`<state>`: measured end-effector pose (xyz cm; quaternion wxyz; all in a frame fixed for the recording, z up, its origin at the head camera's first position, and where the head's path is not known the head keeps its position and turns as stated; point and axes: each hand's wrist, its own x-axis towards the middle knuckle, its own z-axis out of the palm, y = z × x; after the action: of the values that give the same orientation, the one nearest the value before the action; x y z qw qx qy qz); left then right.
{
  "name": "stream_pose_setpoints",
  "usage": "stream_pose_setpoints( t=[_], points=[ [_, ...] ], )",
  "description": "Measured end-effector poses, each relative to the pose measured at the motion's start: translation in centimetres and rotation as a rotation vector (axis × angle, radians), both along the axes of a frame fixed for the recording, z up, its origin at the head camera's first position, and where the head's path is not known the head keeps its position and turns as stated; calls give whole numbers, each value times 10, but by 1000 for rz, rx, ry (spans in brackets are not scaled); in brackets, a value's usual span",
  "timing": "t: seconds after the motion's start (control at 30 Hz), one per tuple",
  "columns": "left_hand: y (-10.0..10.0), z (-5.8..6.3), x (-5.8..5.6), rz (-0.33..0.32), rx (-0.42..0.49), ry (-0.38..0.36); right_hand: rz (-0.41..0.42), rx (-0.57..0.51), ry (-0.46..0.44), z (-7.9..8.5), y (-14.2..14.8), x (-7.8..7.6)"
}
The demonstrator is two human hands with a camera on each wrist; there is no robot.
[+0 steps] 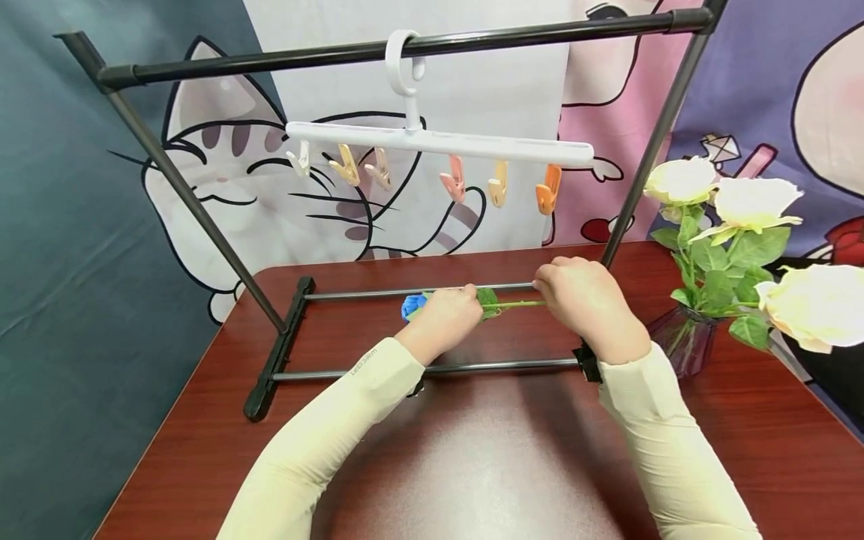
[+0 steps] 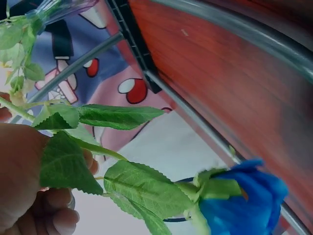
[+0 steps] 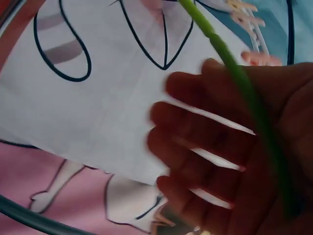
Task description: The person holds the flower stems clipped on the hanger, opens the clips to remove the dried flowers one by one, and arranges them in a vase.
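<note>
An artificial blue rose (image 2: 244, 200) with green leaves (image 2: 142, 183) lies across the middle in the head view, its bloom to the left. My left hand (image 1: 448, 315) grips its stem among the leaves, fingers curled; part of the stem is hidden behind that hand. At the stem's right end is my right hand (image 1: 583, 300). In the right wrist view the green stem (image 3: 244, 93) runs across the palm side, while the fingers (image 3: 195, 117) are loosely bent and spread, not closed round it. Both hands are above the rack's lower bars (image 1: 513, 366).
Overhead, a white hanger (image 1: 439, 141) with several coloured clips, including an orange clip (image 1: 549, 189), hangs from the black rack's top bar (image 1: 304, 60). White roses (image 1: 749, 202) stand in a purplish glass vase (image 1: 685, 349) at right. Everything stands on a reddish-brown table (image 1: 472, 457).
</note>
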<state>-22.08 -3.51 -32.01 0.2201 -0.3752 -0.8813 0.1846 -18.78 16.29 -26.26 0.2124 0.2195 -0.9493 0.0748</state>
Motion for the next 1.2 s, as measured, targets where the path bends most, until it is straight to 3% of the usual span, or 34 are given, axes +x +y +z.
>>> stream_pose_setpoints(
  t=[0.1,0.2,0.4,0.7,1.03,1.2],
  points=[
    [-2,-1,0,20,-23,-24,-60,90,85,-6,-8,4],
    [-3,-2,0,32,-49,-46,-62,148,116,-14,-17,4],
    [2,-1,2,22,-65,-75,0,232,47,-31,-30,1],
    [13,0,6,37,-28,-107,-1,267,-5,-43,-33,0],
    [18,-13,9,-23,53,-17,19,257,-21,-58,-30,-3],
    [22,-18,13,-52,73,36,-13,233,-97,-60,-26,-3]
  ],
)
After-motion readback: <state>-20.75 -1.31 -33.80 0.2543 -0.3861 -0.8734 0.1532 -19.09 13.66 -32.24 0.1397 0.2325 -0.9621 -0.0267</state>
